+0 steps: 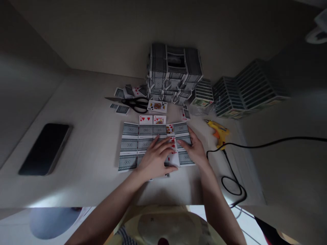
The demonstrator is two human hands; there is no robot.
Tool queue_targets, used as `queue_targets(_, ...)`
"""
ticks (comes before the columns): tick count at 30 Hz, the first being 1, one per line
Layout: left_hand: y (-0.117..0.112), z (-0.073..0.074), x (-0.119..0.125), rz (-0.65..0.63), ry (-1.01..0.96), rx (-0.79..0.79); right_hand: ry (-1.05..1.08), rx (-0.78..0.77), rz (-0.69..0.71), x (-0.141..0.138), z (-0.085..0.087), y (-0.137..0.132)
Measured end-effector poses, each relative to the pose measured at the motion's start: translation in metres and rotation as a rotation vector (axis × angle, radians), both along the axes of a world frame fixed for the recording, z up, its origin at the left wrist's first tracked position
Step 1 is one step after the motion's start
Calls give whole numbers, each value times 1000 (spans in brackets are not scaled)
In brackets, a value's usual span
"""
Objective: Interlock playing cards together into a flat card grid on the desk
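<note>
Rows of face-down playing cards (129,144) with grey patterned backs form a flat panel on the table. My left hand (158,154) lies over the middle of it, fingers spread, fingertips near a column of face-up red-suit cards (172,139). At the right-hand column of cards (186,157), my right hand (196,148) has its thumb on top and its fingers along the outer edge; the fingertips are partly hidden. A five of hearts (145,119) and a jack (159,119) stick out beyond the far edge. Near my left wrist, an eight (167,175) shows at the near edge.
Behind the panel stands a block built of cards (175,73); slatted card structures (245,92) are to its right. Black-handled scissors (139,103), a king card (157,106) and loose cards lie ahead. A yellow glue gun (220,132) with a black cord is right; a phone (45,149) left.
</note>
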State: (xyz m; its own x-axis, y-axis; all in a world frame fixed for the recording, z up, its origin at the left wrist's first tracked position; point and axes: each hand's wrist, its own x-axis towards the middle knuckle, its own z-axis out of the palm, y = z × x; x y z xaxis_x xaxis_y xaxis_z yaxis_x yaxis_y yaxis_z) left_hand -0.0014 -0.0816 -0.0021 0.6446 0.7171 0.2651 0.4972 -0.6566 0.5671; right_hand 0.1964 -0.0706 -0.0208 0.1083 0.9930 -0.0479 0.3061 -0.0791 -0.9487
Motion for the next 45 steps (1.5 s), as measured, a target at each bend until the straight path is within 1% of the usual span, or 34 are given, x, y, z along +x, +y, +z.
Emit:
queue_targets(3,-1,0,1,3,-7,6,38,-14,18,1,-1,0)
queue_targets(8,-1,1,2,-7,-1,-2,43,-9,23,0,1,1)
queue_targets(14,-1,0,5,13,-19,-30,-6,-29,55,1,14,-2)
queue_targets(18,-1,-1,5,14,-34,-47,73,-55,119,3,21,-5)
queue_targets(21,-1,-2,4,11,-42,-47,124,-61,132,4,19,-7)
queue_targets(27,-1,-2,3,-12,-28,-41,143,-85,114,6,10,-7)
queue_targets(30,-1,-1,3,-30,-19,-38,114,-72,115,5,11,-7)
queue_targets(36,-1,2,4,-25,-17,-40,54,-35,113,4,16,-7)
queue_targets(42,-2,3,5,-28,4,-19,103,-68,133,9,4,-5)
queue_targets(45,-2,3,5,-24,11,-13,89,-70,112,8,3,-5)
